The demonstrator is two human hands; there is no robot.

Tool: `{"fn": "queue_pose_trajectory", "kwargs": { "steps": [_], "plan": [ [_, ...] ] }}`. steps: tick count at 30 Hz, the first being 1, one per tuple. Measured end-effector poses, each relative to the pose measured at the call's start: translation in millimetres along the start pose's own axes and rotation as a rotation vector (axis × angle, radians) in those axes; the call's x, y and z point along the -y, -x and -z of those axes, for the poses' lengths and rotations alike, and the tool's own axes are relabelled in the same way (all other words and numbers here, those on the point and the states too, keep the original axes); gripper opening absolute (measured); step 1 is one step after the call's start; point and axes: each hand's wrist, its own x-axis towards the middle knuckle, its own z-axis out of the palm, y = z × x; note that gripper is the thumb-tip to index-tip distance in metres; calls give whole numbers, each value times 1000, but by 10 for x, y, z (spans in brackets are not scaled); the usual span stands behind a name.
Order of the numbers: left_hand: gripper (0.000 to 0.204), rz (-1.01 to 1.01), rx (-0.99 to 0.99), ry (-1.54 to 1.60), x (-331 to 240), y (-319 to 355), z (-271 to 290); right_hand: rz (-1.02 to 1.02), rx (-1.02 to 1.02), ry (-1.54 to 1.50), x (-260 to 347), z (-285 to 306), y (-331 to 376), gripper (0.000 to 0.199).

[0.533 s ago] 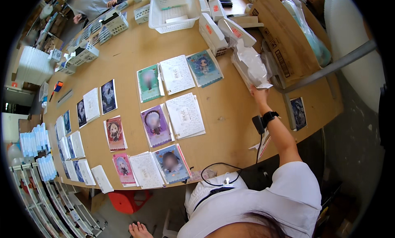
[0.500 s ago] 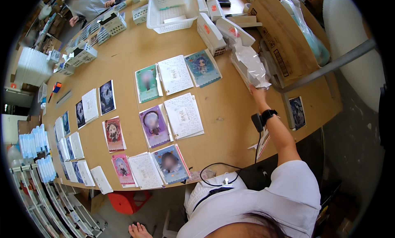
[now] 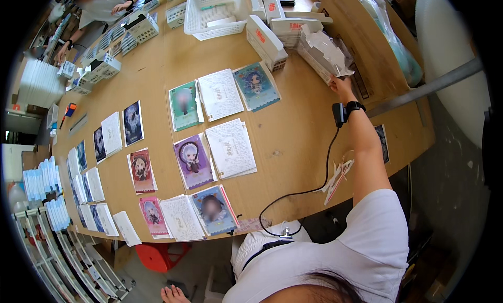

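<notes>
While we lean over the wooden table [image 3: 304,140], our right hand [image 3: 340,86] reaches to its far right side, fingers closed on the edge of a stack of clear plastic sleeves [image 3: 326,49] lying in an open white box [image 3: 309,38]. A black watch [image 3: 355,105] and a small black device with a cable [image 3: 338,114] sit at that wrist. Our left hand is out of sight, so we cannot tell its state. Nearest us on the table lie a blue picture card [image 3: 214,209] and a white patterned sheet [image 3: 182,217]; farther in, a purple card [image 3: 192,160]; beyond it, a green card [image 3: 184,105]. At the table's far edge stands a white mesh basket [image 3: 216,12], and past the far left corner another person's hand [image 3: 118,8] shows.
</notes>
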Motion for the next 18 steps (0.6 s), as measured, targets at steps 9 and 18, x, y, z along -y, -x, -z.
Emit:
{"fn": "queue_pose_trajectory", "kwargs": {
  "steps": [9, 18],
  "plan": [
    [42, 3, -55, -48, 2, 73, -16, -58, 15, 23, 65, -81, -660, 35],
    [41, 39, -99, -2, -52, 135, -37, -123, 27, -319, 82, 132, -1585, 36]
  ]
}}
